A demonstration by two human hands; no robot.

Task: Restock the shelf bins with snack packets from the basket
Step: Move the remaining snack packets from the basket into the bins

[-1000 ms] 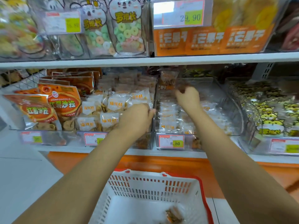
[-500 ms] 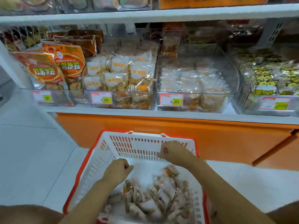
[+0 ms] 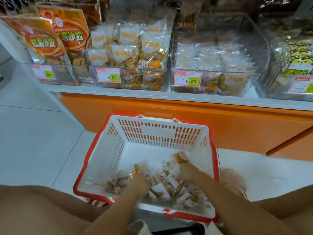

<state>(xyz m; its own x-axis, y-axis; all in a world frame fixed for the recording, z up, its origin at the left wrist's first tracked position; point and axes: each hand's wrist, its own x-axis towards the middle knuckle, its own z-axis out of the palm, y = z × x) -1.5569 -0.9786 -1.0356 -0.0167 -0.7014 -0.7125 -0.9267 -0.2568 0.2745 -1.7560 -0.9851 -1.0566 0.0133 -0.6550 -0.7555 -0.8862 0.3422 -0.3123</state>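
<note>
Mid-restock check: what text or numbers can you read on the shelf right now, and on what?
"8.80": red-bordered price tag on the middle clear plastic bin.
"8.80": matching price tag on the right clear plastic bin.
"红薯沙拉": orange snack bags, far left.
"CRIS", cut off: clear crisp packet.
Far-left tag, far-right tag, white packet labels: too blurred.

Left hand (image 3: 141, 181), right hand (image 3: 186, 172) among snack packets (image 3: 166, 187), white basket (image 3: 153, 133), shelf bins (image 3: 257, 48) behind

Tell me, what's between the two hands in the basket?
Snack packets lie between the left hand and right hand, inside the basket, in the head view.
</note>
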